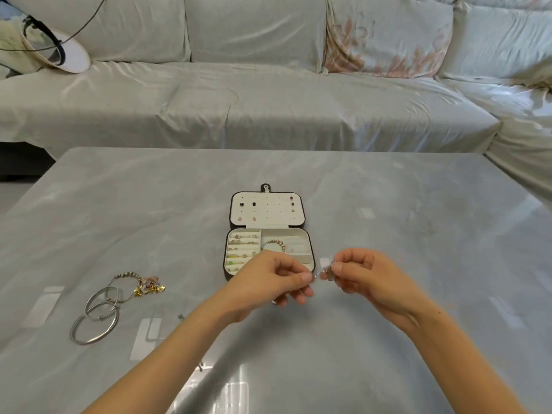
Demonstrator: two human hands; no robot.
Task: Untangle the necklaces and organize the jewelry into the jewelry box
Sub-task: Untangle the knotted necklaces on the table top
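An open jewelry box (310, 249) lies at the table's middle. Its lid panel carries stud earrings; rings fill the left slots and a beaded bracelet (276, 242) rests in the right compartment. Just in front of the box, my left hand (276, 282) and my right hand (363, 271) pinch the two ends of a small tangled piece of jewelry (324, 274) held in the air between them. On the left of the table lie two silver bangles (95, 316) and a beaded bracelet with gold charms (146, 286).
The glossy grey marble table (418, 234) reflects ceiling lights. A small metal bit (181, 317) lies near my left forearm. Behind the table stands a grey covered sofa (268, 100) with a floral cushion (385, 37) and a white hat (64, 53).
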